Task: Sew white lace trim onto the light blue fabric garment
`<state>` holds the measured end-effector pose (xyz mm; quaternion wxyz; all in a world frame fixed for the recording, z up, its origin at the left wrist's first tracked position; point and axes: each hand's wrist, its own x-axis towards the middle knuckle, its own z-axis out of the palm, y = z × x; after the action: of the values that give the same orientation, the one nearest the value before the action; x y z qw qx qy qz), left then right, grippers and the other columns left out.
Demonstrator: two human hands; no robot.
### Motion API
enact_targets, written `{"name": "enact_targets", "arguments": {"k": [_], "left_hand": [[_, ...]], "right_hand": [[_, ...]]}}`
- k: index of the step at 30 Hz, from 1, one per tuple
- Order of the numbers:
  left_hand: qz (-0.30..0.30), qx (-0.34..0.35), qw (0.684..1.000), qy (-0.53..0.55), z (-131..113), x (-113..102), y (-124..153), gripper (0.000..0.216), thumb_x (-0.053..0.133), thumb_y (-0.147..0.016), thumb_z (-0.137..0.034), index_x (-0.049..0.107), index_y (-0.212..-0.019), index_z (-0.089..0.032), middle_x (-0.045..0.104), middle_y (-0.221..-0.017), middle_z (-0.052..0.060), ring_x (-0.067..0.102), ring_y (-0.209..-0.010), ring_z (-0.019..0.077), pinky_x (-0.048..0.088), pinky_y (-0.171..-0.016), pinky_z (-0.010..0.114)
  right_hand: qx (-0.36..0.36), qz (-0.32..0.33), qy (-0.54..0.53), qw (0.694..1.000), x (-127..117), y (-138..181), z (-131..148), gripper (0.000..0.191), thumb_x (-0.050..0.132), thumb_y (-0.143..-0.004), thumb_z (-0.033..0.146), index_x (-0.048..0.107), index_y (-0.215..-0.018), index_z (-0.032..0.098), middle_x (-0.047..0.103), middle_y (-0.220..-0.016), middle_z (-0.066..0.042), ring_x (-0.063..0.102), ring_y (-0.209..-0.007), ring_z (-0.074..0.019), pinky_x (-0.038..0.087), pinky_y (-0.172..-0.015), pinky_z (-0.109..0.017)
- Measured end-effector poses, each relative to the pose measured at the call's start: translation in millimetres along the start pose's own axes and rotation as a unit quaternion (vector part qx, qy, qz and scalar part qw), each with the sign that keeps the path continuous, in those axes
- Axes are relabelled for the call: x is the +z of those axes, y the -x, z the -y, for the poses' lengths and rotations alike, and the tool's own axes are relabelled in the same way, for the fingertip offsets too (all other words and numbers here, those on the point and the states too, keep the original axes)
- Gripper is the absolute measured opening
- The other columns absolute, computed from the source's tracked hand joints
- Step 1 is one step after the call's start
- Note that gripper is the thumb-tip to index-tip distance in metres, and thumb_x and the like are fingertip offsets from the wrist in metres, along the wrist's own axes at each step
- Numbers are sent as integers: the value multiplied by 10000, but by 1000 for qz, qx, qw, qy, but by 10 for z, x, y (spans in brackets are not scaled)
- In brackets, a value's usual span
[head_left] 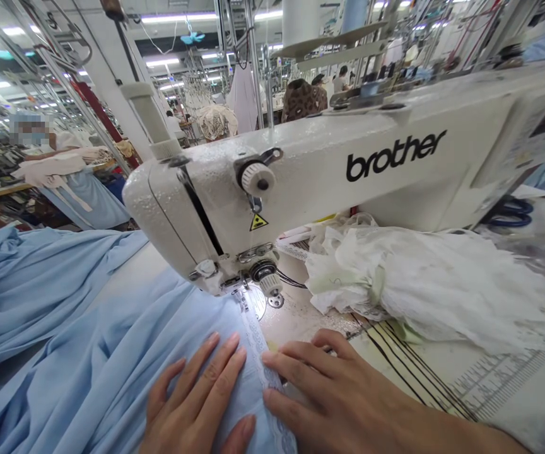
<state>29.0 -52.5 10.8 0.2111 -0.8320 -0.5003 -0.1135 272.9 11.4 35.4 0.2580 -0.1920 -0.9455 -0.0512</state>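
Observation:
Light blue fabric (pixel 125 353) lies under the presser foot (pixel 243 301) of a white sewing machine (pixel 301 170). A strip of pale lace trim (pixel 259 353) runs along the fabric's right edge, from the foot towards me. My left hand (pixel 197 397) rests flat on the fabric just left of the trim, fingers spread. On the other side, my right hand (pixel 329 391) has thumb and index fingertip closed on the trim's outer edge. Both hands are in front of the needle area, which is lit by a small lamp.
A tied bundle of white lace pieces (pixel 424 277) lies right of the needle, under the machine arm. Blue-handled scissors (pixel 511 211) are behind it. Ruler markings (pixel 504 378) show on the table. More blue fabric is heaped at left. A person (pixel 33 135) sits in the background.

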Motion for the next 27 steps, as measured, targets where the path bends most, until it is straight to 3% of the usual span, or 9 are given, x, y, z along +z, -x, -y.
{"name": "enact_targets", "arguments": {"k": [3,8,15,22,27], "left_hand": [[14,36,999,-33,55,-31,-22,504,506,-916,-426,495,-1376,-223,581,-1395,-13,529,-1271,187,304,-1005,334],[26,22,999,-35,84,-27,-68,477,475,-940,-386,483,-1385,-213,556,-1421,-13,495,-1306,190,292,-1021,351],[34,6,999,-27,188,0,-171,477,470,-950,-380,463,-1394,-207,567,-1414,6,481,-1326,195,269,-1061,338],[-16,9,1000,-13,55,-30,-124,436,462,-947,-343,512,-1353,-192,598,-1379,35,525,-1273,197,277,-1052,340],[2,35,999,-15,-22,6,-19,435,448,-950,-275,491,-1364,-149,586,-1388,37,541,-1266,158,353,-987,322]], "right_hand": [[-4,19,1,1000,-7,-15,-26,226,435,-1034,277,651,-1078,225,654,-1264,-40,615,-1059,-197,463,-859,-362],[-3,56,-52,997,-58,-60,-90,383,381,-1040,476,625,-1157,205,633,-1282,-58,592,-1094,-208,441,-927,-385],[18,149,-132,980,-59,-179,-209,396,600,-929,515,585,-1168,200,592,-1304,-60,545,-1143,-234,393,-995,-418],[8,131,-130,983,-79,-152,-171,389,597,-949,459,596,-1207,169,630,-1276,-74,562,-1135,-228,403,-971,-390],[-2,100,-121,988,-59,-115,-110,312,598,-964,386,633,-1173,157,686,-1181,-60,600,-1069,-215,405,-955,-387]]}}
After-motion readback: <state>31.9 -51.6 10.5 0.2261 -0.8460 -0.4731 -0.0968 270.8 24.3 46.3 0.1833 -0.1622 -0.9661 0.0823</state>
